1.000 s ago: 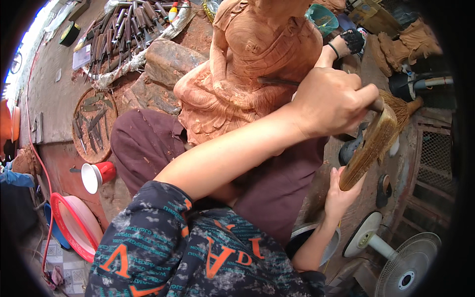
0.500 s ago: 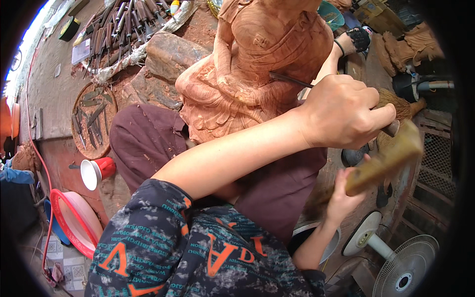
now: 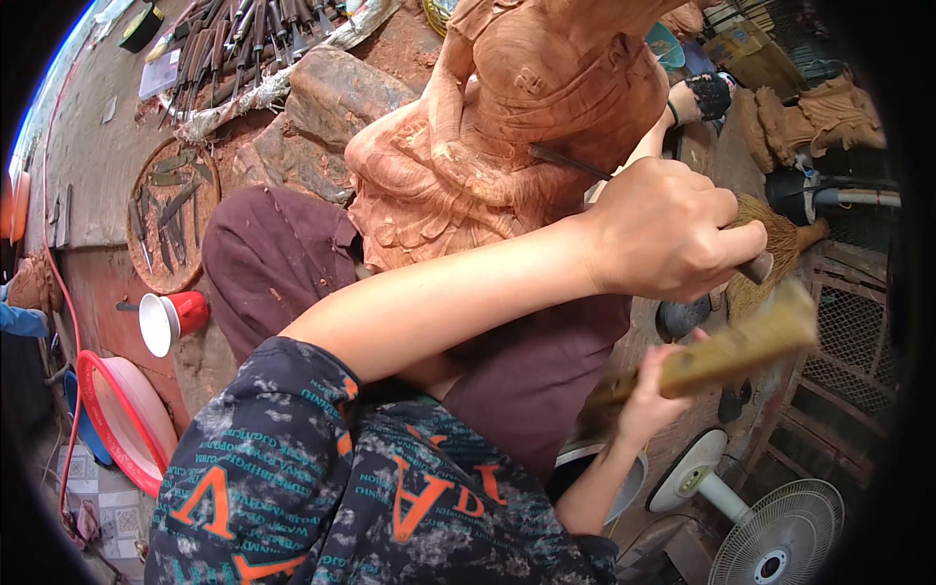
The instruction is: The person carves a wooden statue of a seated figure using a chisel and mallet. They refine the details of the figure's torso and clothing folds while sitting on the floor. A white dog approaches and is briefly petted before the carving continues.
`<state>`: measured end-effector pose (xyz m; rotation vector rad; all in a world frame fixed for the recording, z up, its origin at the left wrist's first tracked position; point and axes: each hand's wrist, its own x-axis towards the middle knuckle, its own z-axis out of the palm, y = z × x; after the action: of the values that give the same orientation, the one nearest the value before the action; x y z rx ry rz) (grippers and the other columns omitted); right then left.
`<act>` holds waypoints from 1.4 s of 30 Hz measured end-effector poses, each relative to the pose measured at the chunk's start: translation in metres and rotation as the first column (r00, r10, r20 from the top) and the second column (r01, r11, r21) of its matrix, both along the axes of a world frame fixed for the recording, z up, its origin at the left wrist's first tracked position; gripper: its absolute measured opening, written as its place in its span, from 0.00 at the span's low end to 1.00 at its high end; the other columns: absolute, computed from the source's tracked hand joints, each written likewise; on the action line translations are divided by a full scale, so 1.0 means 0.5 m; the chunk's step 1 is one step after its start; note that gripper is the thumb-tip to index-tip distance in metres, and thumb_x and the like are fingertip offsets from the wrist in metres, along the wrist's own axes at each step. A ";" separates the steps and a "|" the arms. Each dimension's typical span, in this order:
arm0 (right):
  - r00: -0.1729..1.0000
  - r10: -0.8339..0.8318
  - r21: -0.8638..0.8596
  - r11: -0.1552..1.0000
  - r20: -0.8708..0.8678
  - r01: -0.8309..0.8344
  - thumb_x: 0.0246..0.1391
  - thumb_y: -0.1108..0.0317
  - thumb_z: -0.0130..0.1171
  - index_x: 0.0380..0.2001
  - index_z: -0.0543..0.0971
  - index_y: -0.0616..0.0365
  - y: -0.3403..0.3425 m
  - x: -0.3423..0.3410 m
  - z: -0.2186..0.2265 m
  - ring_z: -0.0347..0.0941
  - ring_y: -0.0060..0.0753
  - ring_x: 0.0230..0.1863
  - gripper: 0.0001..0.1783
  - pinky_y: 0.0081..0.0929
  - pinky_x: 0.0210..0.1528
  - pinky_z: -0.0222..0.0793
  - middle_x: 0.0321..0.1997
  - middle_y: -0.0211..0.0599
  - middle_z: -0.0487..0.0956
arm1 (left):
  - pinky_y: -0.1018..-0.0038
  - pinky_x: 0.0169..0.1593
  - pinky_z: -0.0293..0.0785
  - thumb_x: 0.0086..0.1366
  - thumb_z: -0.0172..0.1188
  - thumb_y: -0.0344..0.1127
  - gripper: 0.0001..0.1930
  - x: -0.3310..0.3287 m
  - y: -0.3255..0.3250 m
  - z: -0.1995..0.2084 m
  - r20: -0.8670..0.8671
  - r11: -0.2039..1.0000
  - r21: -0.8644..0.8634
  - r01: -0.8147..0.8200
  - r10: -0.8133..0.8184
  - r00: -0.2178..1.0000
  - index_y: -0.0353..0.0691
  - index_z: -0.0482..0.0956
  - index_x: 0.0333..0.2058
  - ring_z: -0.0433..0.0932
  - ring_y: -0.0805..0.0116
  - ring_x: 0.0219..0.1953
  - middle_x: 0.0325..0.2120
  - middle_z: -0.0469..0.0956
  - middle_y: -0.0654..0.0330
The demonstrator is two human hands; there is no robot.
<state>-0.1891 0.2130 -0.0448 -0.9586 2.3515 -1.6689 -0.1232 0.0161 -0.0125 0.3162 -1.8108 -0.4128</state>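
Observation:
A reddish-brown carved wooden statue of a seated figure stands before me, its folds covered in tool marks. My left arm reaches across to the right, and my left hand is closed round a chisel. The chisel's dark blade rests against the statue's side, and its handle end sticks out past my fist. Lower right, my right hand grips a wooden mallet, smeared by motion. The mallet is below the chisel's handle end, apart from it.
Many carving tools lie at the back left, near a round tray of blades. A red and white cup and a pink basin are left. A fan, a broom and another person's gloved hand are right.
The mallet has dropped a little, away from the chisel's handle end. The chisel stays against the statue. The whole view has shifted slightly.

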 end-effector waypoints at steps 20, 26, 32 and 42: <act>0.992 0.122 0.167 0.979 -0.005 -0.120 0.50 0.81 0.58 0.58 0.62 0.67 0.004 0.010 0.012 0.64 0.21 0.32 0.32 0.21 0.41 0.63 0.31 0.30 0.69 | 0.69 0.19 0.66 0.39 0.65 0.36 0.13 0.030 0.008 -0.007 0.042 1.000 -0.007 0.009 -0.009 0.999 0.47 0.75 0.27 0.73 0.66 0.18 0.14 0.64 0.65; 0.980 0.129 0.000 0.991 0.152 -0.131 0.50 0.81 0.58 0.61 0.57 0.66 -0.004 -0.005 0.007 0.63 0.20 0.27 0.36 0.18 0.34 0.62 0.29 0.30 0.69 | 0.63 0.23 0.68 0.46 0.62 0.39 0.09 0.042 0.011 0.014 -0.005 0.996 0.061 0.067 -0.067 0.998 0.45 0.70 0.21 0.74 0.61 0.18 0.13 0.67 0.61; 0.956 0.089 -0.101 0.993 0.278 -0.063 0.52 0.78 0.59 0.55 0.62 0.66 -0.021 0.009 0.026 0.64 0.21 0.27 0.28 0.19 0.33 0.63 0.29 0.32 0.69 | 0.66 0.20 0.67 0.45 0.61 0.40 0.10 0.046 0.010 0.025 -0.050 0.993 0.085 0.085 -0.081 0.995 0.44 0.71 0.21 0.73 0.63 0.17 0.13 0.67 0.61; 0.931 0.212 -0.206 0.966 0.297 -0.154 0.55 0.76 0.56 0.59 0.57 0.63 -0.036 0.005 0.059 0.61 0.21 0.26 0.30 0.21 0.31 0.61 0.29 0.33 0.66 | 0.68 0.18 0.66 0.43 0.60 0.41 0.09 0.019 0.012 0.034 -0.124 0.999 0.038 0.019 -0.014 0.992 0.46 0.71 0.21 0.72 0.64 0.16 0.12 0.66 0.63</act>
<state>-0.1868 0.1951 -0.0153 -0.8318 1.8731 -1.8255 -0.1136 0.0219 0.0043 0.2970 -1.6873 -0.4700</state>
